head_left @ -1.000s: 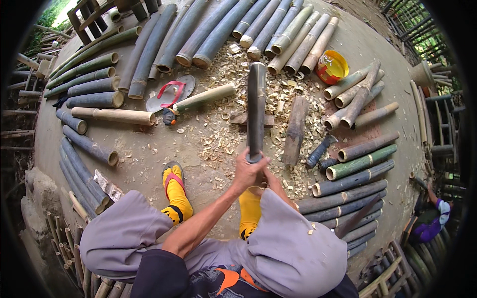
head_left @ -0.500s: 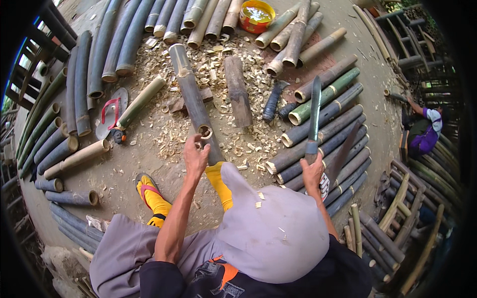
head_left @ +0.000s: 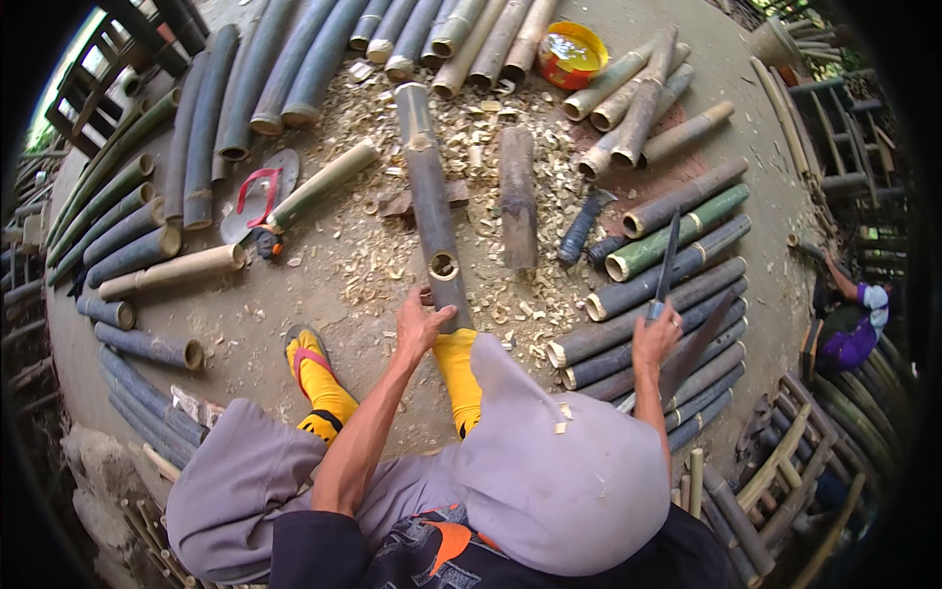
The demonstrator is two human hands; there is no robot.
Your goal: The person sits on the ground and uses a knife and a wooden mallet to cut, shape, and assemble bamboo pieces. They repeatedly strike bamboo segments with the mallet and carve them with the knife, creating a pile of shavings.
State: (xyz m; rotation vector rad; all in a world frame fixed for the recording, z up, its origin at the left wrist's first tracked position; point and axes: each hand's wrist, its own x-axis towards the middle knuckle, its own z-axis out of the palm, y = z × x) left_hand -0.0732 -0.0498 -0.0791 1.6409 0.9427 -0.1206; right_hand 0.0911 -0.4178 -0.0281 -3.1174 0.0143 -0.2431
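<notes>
A dark bamboo pole lies in front of me, its far part across a block of wood. A round hole is cut in its upper side near the close end. Just below that hole, my left hand is closed against the side of the pole, thumb on top. My right hand grips a long knife by its handle, blade pointing up and away. Another, longer blade shows beside my right wrist; its handle is hidden. My yellow-socked foot sits at the pole's near end.
Wood chips litter the ground around a short log. Bamboo poles lie in rows on both sides. A yellow-red bucket of liquid stands at the back, a hatchet-like tool lies right, and a person sits far right.
My left hand has slid from the hole to the pole's side nearer my foot, uncovering the hole. The knife has turned, showing its blade more edge-on. The whole view has shifted.
</notes>
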